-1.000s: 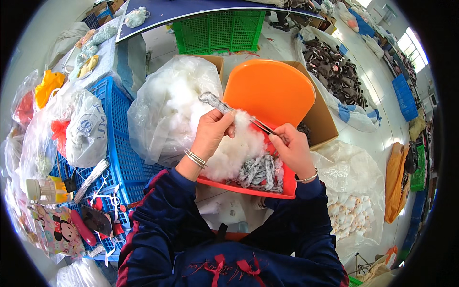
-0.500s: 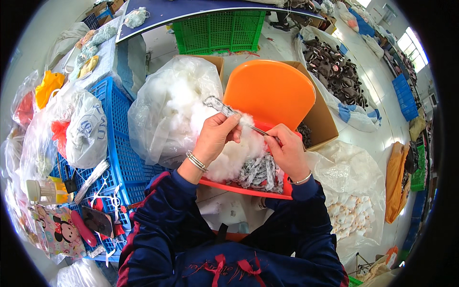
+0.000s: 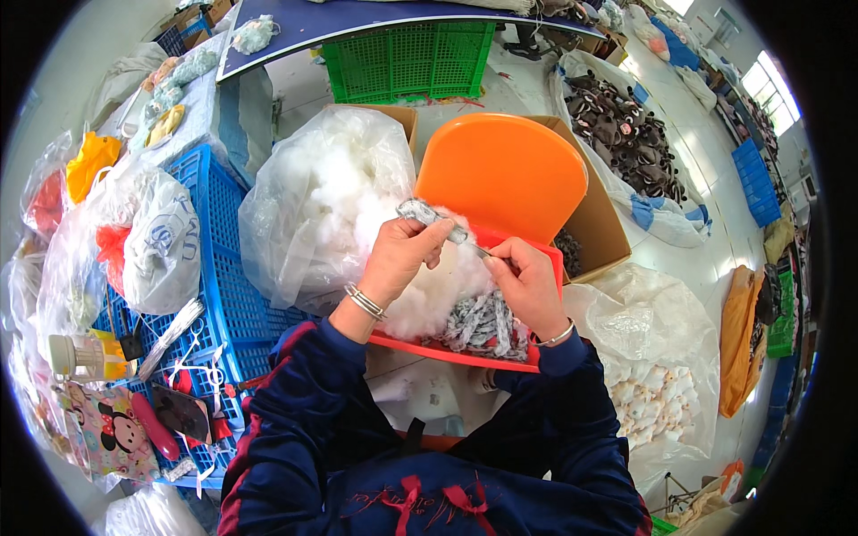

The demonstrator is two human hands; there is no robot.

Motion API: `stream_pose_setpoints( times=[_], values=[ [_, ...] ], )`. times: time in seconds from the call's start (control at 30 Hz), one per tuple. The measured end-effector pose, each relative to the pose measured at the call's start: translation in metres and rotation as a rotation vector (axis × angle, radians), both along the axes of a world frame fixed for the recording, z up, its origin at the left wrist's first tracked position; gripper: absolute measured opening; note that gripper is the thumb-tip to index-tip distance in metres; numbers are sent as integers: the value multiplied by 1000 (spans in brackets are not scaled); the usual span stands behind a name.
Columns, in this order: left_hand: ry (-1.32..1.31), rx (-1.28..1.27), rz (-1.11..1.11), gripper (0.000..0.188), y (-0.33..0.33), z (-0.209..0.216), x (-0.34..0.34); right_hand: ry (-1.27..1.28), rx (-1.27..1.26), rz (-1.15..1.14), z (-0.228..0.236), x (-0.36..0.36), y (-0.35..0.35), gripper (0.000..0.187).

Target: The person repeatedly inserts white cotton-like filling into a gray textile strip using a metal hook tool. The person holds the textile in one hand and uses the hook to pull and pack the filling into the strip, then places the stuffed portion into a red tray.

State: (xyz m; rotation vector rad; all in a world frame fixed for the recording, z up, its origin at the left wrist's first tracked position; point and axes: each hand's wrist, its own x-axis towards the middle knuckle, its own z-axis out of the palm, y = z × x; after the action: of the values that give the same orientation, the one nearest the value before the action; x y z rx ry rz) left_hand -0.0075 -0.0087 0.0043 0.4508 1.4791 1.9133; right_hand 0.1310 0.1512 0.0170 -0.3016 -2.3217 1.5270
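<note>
1. One gray fuzzy piece (image 3: pixel 418 211) is held up over the white stuffing (image 3: pixel 438 290) on the red seat (image 3: pixel 447 354), toward the orange backrest (image 3: pixel 503 170).
2. Its long axis slants from upper left down toward the right hand (image 3: pixel 523 272); the left hand (image 3: pixel 409 252) is the nearer, being on it.
3. The left hand pinches the piece between thumb and forefinger, the other fingers loosely curled.
4. The right hand is closed around a thin metal tool (image 3: pixel 483 253), mostly hidden by the fingers. Its visible tip points up and left at the piece's lower end; whether it goes inside, I cannot tell.
5. Gray fuzzy strips (image 3: pixel 487 323) lie below the right hand, by the seat's front right corner.
6. Stuffing crowds the seat's left edge, beside a clear bag (image 3: pixel 331 205). Room opens upward, before the backrest, and rightward past the seat's right edge.
</note>
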Motion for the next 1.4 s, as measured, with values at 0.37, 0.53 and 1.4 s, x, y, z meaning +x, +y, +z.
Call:
stream_pose_setpoints(
  times=[0.37,0.53,1.4],
  values=[
    [42,-60,-38,21,8,1,16,15,-114,48,-12,-4,2,9],
    [68,14,-26,16,-3,5,2,-25,-26,68,5,1,9,8],
    [92,1,-406,19,8,-8,15,-168,-505,21,7,-5,32,16]
  ],
)
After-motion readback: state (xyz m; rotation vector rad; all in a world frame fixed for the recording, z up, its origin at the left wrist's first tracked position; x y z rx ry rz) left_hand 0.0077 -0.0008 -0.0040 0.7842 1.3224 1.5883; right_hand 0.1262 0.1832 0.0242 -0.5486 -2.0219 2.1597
